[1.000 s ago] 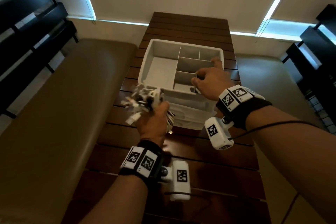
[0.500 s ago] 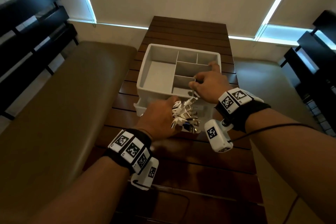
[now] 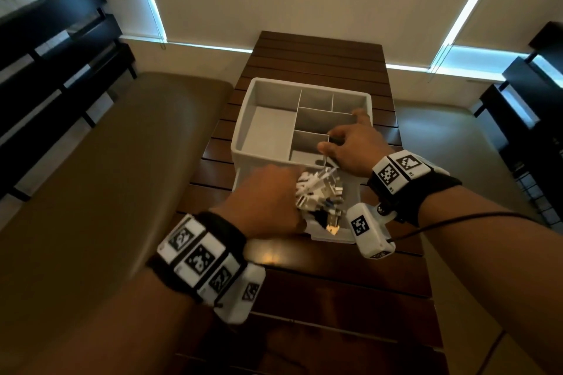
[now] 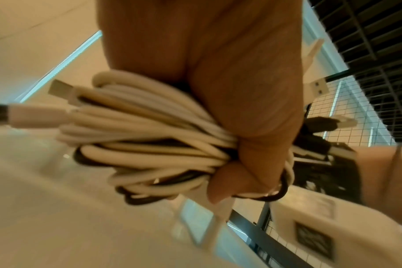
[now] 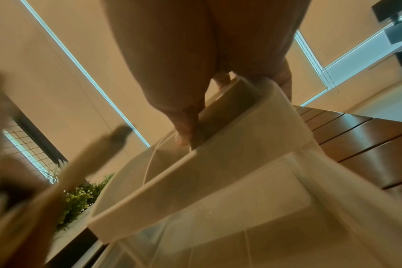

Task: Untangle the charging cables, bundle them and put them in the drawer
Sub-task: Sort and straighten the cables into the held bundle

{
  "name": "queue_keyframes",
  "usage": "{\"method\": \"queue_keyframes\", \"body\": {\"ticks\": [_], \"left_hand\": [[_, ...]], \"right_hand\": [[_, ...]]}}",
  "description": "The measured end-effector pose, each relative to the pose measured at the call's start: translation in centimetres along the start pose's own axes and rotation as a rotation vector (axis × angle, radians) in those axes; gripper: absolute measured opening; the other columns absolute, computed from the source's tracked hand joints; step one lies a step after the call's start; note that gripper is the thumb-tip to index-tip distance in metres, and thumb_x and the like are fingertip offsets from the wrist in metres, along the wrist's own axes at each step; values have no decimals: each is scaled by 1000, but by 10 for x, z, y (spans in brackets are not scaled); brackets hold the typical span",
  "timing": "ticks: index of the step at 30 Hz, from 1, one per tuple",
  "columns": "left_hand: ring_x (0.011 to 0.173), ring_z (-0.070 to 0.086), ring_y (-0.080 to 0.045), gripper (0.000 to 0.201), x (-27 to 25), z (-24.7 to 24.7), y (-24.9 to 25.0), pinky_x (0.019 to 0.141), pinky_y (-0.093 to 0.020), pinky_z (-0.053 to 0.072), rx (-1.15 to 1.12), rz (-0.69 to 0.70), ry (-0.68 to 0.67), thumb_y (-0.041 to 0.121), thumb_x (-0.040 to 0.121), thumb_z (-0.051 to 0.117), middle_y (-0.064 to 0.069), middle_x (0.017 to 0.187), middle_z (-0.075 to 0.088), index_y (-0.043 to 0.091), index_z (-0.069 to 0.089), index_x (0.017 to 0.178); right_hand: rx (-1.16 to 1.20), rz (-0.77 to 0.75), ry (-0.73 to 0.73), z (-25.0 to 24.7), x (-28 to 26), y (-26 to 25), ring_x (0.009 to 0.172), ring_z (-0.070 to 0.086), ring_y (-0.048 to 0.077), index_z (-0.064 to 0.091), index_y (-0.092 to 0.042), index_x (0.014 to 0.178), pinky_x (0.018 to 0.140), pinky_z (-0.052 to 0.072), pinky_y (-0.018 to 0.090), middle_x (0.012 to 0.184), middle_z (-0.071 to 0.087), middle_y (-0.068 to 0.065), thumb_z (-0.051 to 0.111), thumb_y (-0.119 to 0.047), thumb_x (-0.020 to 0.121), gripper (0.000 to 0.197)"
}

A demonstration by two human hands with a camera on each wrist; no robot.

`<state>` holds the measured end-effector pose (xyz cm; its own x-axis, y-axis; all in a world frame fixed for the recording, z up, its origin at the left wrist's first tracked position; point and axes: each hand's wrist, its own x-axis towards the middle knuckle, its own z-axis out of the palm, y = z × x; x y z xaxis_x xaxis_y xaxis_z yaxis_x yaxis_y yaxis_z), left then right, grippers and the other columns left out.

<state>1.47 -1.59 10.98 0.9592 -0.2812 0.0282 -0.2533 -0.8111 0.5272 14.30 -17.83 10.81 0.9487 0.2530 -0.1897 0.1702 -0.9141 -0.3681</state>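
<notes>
The slatted wooden table (image 3: 316, 64) carries the white organiser (image 3: 243, 119), its top tray split into compartments, with the clear drawer (image 3: 335, 236) pulled out toward me underneath. My right hand (image 3: 353, 149) grips the organiser's near right corner, fingers curled over the rim. My left hand (image 3: 268, 201) is closed round the cable bundle (image 3: 316, 195), white coils with a few black strands and plugs sticking out, holding it inside the open drawer. A second ago I held that bundle up left of the organiser; now it is down in the drawer.
</notes>
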Motion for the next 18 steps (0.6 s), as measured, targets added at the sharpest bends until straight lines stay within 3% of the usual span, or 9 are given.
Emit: {"method": "queue_keyframes", "body": {"ticks": [5, 10, 14, 16, 18], "left_hand": [[81, 61, -18, 42, 35, -11, -12, 76, -35, 54, 317, -8, -75, 32, 72, 75, 0, 94, 68, 22, 57, 109], [68, 51, -16, 37, 41, 6, -17, 64, -29, 39, 516, 114, -134, 33, 82, 65, -1, 90, 66, 20, 54, 114], [81, 63, -21, 33, 39, 26, -26, 69, -29, 44, 536, 127, -208, 29, 83, 63, -2, 95, 68, 18, 56, 113], [85, 64, -23, 35, 43, 30, -28, 70, -29, 43, 525, 105, -216, 28, 83, 64, -3, 100, 68, 18, 55, 115], [83, 64, -24, 34, 45, 33, -26, 71, -32, 46, 521, 93, -232, 26, 84, 63, -4, 100, 67, 16, 55, 116]], "right_hand": [[-30, -15, -10, -1, 0, 0, 133, 36, 39, 60, -29, 124, 111, 32, 46, 159, -1, 1, 57, -54, 88, 44], [-13, -2, -21, -3, -2, -3, 135, 33, 40, 61, -31, 122, 111, 31, 46, 159, -2, 0, 56, -53, 89, 40], [-14, -7, -19, -3, -5, -8, 134, 34, 40, 60, -29, 123, 111, 30, 46, 159, -1, 1, 55, -53, 89, 42], [-42, -13, -31, -5, -7, -7, 134, 33, 40, 57, -28, 127, 112, 29, 47, 159, -3, 1, 56, -56, 88, 48], [-74, -25, -84, -7, -10, -3, 137, 27, 42, 49, -28, 133, 111, 30, 50, 159, -11, -1, 63, -67, 76, 71]]}}
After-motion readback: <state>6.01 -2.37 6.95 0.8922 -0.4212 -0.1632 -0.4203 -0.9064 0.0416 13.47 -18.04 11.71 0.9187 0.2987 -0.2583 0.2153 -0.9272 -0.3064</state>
